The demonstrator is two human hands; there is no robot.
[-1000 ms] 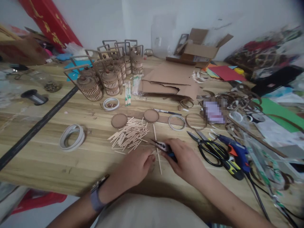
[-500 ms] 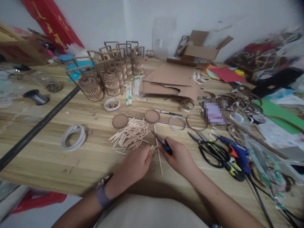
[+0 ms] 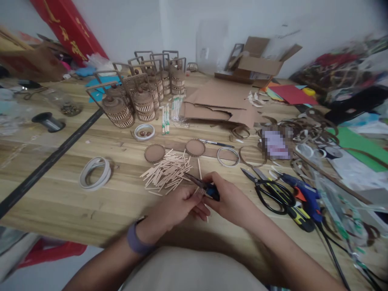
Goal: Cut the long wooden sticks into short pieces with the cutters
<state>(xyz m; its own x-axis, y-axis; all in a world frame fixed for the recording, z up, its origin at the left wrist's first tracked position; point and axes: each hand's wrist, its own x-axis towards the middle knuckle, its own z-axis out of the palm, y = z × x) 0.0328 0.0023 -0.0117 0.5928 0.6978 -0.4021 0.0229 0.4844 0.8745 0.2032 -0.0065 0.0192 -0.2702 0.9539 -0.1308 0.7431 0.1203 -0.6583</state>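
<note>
My right hand [image 3: 230, 198] is closed round small blue-handled pliers [image 3: 203, 186], whose jaws point left toward a pile of short wooden sticks [image 3: 166, 171]. My left hand [image 3: 176, 206], with a watch on the wrist, pinches a thin long wooden stick [image 3: 200, 169] close to the plier jaws. Both hands meet over the wooden table [image 3: 60, 194] near its front edge. Two toothed cardboard discs [image 3: 154, 152] lie just beyond the stick pile.
Black scissors [image 3: 271, 192] and a blue glue gun [image 3: 303, 198] lie to the right. A white tape ring [image 3: 93, 173] sits at left, another [image 3: 227, 155] mid-table. Finished cardboard lanterns [image 3: 142, 101], flat cardboard sheets [image 3: 218, 101] and an open box [image 3: 257, 62] stand at the back. Coloured paper and scraps crowd the right.
The pliers first lifted off the table and moved toward the stick pile; now my left hand has closed in against them and the long stick between my hands looks shorter.
</note>
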